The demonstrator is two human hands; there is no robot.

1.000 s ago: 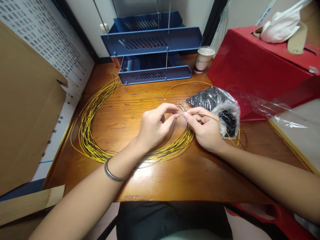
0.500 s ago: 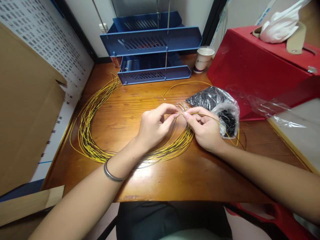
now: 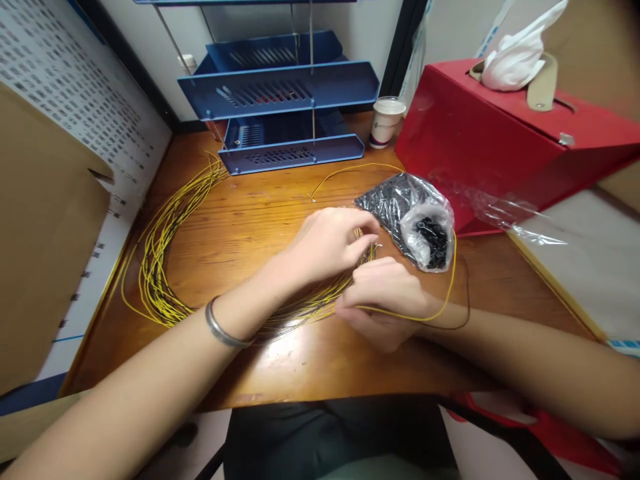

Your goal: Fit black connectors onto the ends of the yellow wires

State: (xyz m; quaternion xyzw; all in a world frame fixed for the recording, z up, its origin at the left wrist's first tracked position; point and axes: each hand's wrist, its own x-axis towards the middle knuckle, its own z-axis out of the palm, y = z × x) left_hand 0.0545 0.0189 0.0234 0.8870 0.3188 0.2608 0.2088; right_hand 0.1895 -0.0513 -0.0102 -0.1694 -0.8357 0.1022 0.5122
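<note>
A loose coil of yellow and dark wires [image 3: 159, 280] lies across the wooden table. My left hand [image 3: 333, 243] is over the coil's right end, its thumb and forefinger curved and apart beside several thin wire ends. Closer to the table's front edge, my right hand [image 3: 385, 300] is closed and somewhat blurred. It pinches a yellow wire [image 3: 445, 307] and a dark wire, which loop out to the right over the wrist. The pinched tips are hidden by the fingers. Just beyond my hands rests a clear plastic bag [image 3: 400, 207] of small black parts, its mouth open.
A blue tiered tray rack [image 3: 295, 157] stands at the back, with a paper cup [image 3: 386, 123] beside it. A red box [image 3: 460, 147] with tissue on top fills the right rear. One yellow wire [image 3: 345, 170] arcs behind the bag. Cardboard [image 3: 45, 247] borders the left side.
My right hand has drawn down towards me with the yellow and dark wires, away from the left. The left fingertips have parted from their pinch. The whole view has shifted slightly.
</note>
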